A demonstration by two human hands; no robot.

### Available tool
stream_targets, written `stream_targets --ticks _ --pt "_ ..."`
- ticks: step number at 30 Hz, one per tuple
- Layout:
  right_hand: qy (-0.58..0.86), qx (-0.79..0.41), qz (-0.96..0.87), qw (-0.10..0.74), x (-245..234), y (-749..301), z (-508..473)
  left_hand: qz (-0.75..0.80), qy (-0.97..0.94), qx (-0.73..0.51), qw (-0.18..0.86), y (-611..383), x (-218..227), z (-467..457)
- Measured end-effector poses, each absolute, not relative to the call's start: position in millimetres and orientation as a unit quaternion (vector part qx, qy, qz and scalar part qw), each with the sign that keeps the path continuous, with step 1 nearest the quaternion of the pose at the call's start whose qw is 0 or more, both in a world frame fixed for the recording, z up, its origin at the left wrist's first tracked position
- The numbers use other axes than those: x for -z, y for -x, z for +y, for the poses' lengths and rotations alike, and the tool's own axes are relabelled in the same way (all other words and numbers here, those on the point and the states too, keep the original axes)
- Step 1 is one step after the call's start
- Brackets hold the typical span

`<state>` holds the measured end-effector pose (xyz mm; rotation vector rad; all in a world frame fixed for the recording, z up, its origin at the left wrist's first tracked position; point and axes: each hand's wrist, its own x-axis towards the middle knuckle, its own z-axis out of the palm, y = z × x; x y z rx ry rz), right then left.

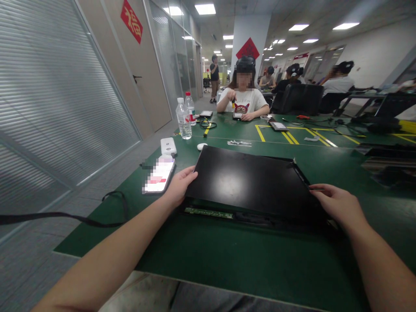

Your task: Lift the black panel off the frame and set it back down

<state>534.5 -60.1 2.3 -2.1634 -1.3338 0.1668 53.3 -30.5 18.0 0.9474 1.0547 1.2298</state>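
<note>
A black, glossy flat screen panel [240, 177] lies tilted over a dark frame [276, 220] on the green table. Along the near edge, a narrow green circuit board strip [208, 212] shows below the panel. My left hand [182, 184] pinches the panel's left edge, thumb on top. At the right edge, my right hand [338, 203] has its thumb and fingers closed on the panel's side, next to the raised rim of the frame. What lies between panel and frame is hidden.
Left of the panel are a lit phone [160, 174], a white device [168, 146] and two plastic bottles [184, 119]. A small white case [202, 147] sits behind the panel. Across the table a person [244, 93] works on a small box-shaped part. Dark strips [390, 167] lie at the right.
</note>
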Motion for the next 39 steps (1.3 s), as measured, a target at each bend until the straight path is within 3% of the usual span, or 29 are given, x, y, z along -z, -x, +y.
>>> stream_targets --ticks 20,28,39 --pt "0.818 -0.085 -0.483 0.301 -0.1 -539.5 -59.0 0.457 -0.454 -0.507 0.572 -49.2 -19.5 -30.1" --pt "0.826 -0.097 -0.468 0.299 -3.9 -535.6 -60.0 0.562 -0.628 -0.42 0.336 -29.0 -2.9 -15.3" --pt "0.824 -0.097 -0.473 0.295 -6.6 -532.0 -62.2 0.588 -0.71 -0.294 0.251 -21.6 1.0 -13.5"
